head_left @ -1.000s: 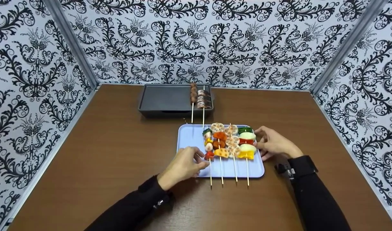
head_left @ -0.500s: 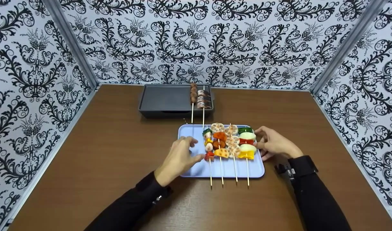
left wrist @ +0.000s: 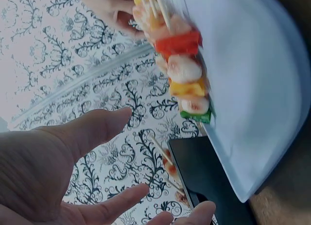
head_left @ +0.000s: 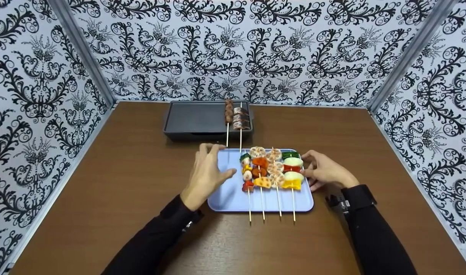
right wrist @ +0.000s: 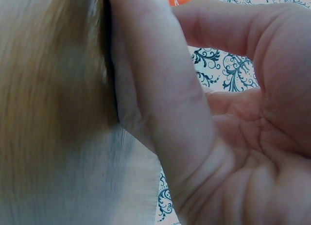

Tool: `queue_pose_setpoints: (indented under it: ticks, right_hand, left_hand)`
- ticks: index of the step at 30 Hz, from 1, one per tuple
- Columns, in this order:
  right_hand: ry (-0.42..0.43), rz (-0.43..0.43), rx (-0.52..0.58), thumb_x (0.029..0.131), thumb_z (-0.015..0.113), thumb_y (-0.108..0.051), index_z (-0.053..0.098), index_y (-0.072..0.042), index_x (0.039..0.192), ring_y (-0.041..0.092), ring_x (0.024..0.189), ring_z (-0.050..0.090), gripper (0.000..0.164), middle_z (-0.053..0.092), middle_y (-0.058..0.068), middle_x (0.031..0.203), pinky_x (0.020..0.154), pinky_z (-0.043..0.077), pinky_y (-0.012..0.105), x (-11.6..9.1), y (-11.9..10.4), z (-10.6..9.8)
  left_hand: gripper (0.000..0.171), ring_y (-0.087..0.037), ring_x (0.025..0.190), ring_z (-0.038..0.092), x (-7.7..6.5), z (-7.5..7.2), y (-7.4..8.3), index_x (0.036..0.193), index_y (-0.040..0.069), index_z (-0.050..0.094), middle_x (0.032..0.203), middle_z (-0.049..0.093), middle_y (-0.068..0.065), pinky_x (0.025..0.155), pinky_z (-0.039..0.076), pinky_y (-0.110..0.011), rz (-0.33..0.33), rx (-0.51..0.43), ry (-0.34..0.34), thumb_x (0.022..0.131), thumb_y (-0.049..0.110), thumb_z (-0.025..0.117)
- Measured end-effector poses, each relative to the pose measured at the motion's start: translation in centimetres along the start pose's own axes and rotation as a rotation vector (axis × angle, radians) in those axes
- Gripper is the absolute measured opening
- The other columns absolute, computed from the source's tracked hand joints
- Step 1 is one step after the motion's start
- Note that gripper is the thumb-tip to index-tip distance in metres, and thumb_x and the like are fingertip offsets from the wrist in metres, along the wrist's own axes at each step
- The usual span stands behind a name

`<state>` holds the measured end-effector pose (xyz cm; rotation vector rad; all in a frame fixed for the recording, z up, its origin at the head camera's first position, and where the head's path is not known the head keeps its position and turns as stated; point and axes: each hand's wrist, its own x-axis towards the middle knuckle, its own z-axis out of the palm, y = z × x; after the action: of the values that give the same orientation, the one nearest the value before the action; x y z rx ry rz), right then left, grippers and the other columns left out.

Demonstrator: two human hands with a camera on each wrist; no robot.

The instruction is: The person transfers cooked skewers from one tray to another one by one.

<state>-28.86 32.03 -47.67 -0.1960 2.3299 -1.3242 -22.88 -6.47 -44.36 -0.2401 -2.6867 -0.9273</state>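
A pale blue tray carries several skewers side by side. Leftmost lies a mushroom and vegetable skewer; to its right come a skewer with orange pieces, a lotus root skewer and an onion and pepper skewer. My left hand hovers over the tray's left side, thumb and fingers spread, holding nothing. In the left wrist view the thumb points toward the mushroom skewer, apart from it. My right hand grips the tray's right edge, its lower fingers partly hidden.
Behind the tray stands a dark grey grill plate. A brown meatball skewer and a skewer of meat chunks lie at its right end, sticks jutting toward the tray. Patterned panels wall the brown table at back and sides.
My left hand has moved away from the mushroom skewer, up and left across the tray toward its far left corner, and its fingers have spread. The right hand has stayed at the tray's edge.
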Motion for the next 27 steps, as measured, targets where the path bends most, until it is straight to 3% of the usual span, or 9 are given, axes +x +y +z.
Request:
queue_pose_setpoints:
  ticks: [16, 27]
  right_hand:
    - [0.006, -0.009, -0.018, 0.096, 0.069, -0.008, 0.038, -0.004, 0.144, 0.036, 0.067, 0.068, 0.057, 0.060, 0.026, 0.098, 0.061, 0.064, 0.050, -0.1, 0.0, 0.1]
    - [-0.001, -0.009, -0.019, 0.098, 0.066, -0.006, 0.035, -0.001, 0.146, 0.037, 0.070, 0.066, 0.058, 0.058, 0.029, 0.101, 0.062, 0.063, 0.052, -0.5, -0.8, 0.2]
  left_hand:
    - [0.080, -0.040, 0.120, 0.049, 3.9, 0.7, -1.2, 0.140, 0.017, 0.059, 0.143, 0.043, -0.019, 0.099, 0.050, -0.047, 0.032, -0.061, 0.078, 0.069, 0.028, 0.096]
    - [0.072, -0.035, 0.124, 0.050, 6.3, 1.5, -1.3, 0.139, 0.013, 0.059, 0.138, 0.047, -0.016, 0.106, 0.047, -0.044, 0.002, -0.099, 0.098, 0.076, 0.022, 0.092]
